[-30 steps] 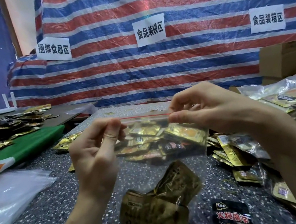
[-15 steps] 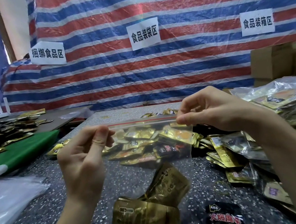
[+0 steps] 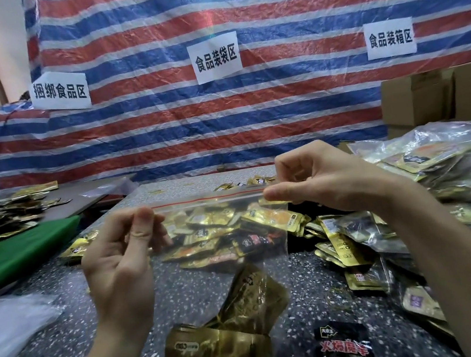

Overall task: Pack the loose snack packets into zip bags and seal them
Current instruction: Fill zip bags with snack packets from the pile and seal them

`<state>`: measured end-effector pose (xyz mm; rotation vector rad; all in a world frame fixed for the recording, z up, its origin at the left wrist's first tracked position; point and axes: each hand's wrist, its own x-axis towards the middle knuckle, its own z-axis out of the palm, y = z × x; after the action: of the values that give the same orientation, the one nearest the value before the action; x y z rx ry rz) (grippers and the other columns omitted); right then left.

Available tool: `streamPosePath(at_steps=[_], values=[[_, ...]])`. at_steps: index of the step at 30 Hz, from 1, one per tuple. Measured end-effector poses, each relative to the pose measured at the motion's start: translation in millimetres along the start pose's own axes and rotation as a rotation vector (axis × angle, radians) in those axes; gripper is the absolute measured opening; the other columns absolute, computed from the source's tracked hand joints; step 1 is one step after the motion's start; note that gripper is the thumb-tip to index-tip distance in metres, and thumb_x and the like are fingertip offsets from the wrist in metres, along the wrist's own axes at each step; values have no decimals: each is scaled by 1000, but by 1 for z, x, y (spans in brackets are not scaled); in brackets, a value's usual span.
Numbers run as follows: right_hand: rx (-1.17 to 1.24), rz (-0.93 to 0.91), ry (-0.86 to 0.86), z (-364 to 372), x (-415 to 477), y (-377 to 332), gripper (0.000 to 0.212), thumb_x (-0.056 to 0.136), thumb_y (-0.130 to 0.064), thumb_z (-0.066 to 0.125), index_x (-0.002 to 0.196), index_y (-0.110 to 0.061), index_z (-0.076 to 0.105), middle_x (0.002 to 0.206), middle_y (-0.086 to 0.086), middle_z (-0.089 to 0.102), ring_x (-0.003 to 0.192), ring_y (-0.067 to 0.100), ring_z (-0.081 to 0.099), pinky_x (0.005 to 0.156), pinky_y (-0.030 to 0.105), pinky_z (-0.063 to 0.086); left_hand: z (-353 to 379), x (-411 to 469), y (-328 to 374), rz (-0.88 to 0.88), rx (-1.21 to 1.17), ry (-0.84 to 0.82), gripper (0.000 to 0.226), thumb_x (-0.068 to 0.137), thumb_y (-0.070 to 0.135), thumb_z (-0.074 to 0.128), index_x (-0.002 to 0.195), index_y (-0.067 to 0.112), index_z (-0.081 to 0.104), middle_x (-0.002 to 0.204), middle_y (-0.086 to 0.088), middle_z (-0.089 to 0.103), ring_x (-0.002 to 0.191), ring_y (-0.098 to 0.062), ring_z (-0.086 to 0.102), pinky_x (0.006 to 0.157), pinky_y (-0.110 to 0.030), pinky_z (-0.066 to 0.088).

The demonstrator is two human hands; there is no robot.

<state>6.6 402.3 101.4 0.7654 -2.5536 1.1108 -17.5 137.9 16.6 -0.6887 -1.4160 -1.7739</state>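
Observation:
A clear zip bag (image 3: 222, 276) hangs upright between my hands above the speckled table. Its red-lined zip strip (image 3: 206, 199) is stretched level. My left hand (image 3: 123, 257) pinches the strip's left end, and my right hand (image 3: 318, 183) pinches the right end between thumb and forefinger. Olive-gold snack packets (image 3: 223, 343) lie bunched in the bottom of the bag. Behind the bag, loose gold and black snack packets (image 3: 230, 231) lie heaped on the table.
The speckled table (image 3: 55, 355) holds a black-and-red packet (image 3: 345, 352) near the front, filled clear bags (image 3: 443, 176) at right and empty plastic bags (image 3: 8, 331) at left. Cardboard boxes (image 3: 446, 95) stand at back right. A green board (image 3: 23, 252) lies left.
My hands have stayed pinching the two ends of the zip strip. The bag hangs much as before; the view has shifted slightly.

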Motion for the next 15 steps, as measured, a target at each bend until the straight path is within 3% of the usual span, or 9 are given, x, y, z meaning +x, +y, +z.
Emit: streamPosePath(at_steps=[2, 5, 8, 12, 13, 15], values=[[71, 55, 9, 2, -1, -1, 51, 71, -52, 80, 87, -6, 65, 76, 3, 64, 66, 16, 55, 60, 34, 45, 1, -1, 2, -21, -54, -12, 21, 97, 30, 55, 82, 24, 68, 72, 3, 65, 61, -18, 60, 55, -23, 50], [253, 212, -52, 18, -7, 5, 69, 62, -46, 91, 115, -14, 59, 109, 2, 73, 95, 20, 71, 86, 41, 59, 3, 0, 8, -64, -132, -27, 17, 93, 36, 57, 83, 26, 67, 76, 3, 66, 61, -17, 65, 53, -22, 52], [376, 358, -256, 57, -21, 14, 78, 71, -26, 85, 138, -22, 45, 122, -1, 69, 106, 11, 69, 90, 31, 55, 7, -3, 9, -108, -193, -29, 18, 94, 34, 55, 83, 26, 66, 77, 2, 66, 60, -17, 67, 52, -21, 53], [411, 342, -376, 108, -40, 13, 66, 77, -8, 84, 128, -41, 57, 114, -29, 64, 96, -18, 62, 81, 4, 46, 15, -9, 9, -148, -237, -19, 19, 96, 31, 53, 83, 27, 66, 75, 1, 65, 57, -19, 66, 53, -24, 55], [381, 322, -374, 114, -42, 12, 54, 78, -6, 83, 117, -39, 67, 108, -24, 69, 92, -13, 66, 81, 7, 49, 16, -11, 9, -155, -240, -21, 17, 94, 34, 55, 84, 26, 66, 75, -1, 65, 57, -20, 66, 55, -27, 56], [345, 280, -319, 117, -46, 6, 30, 82, -6, 79, 92, -34, 75, 105, -4, 76, 96, 10, 72, 90, 32, 57, 19, -15, 6, -155, -205, -7, 19, 95, 35, 54, 84, 24, 66, 74, -3, 65, 56, -22, 64, 56, -31, 58]])
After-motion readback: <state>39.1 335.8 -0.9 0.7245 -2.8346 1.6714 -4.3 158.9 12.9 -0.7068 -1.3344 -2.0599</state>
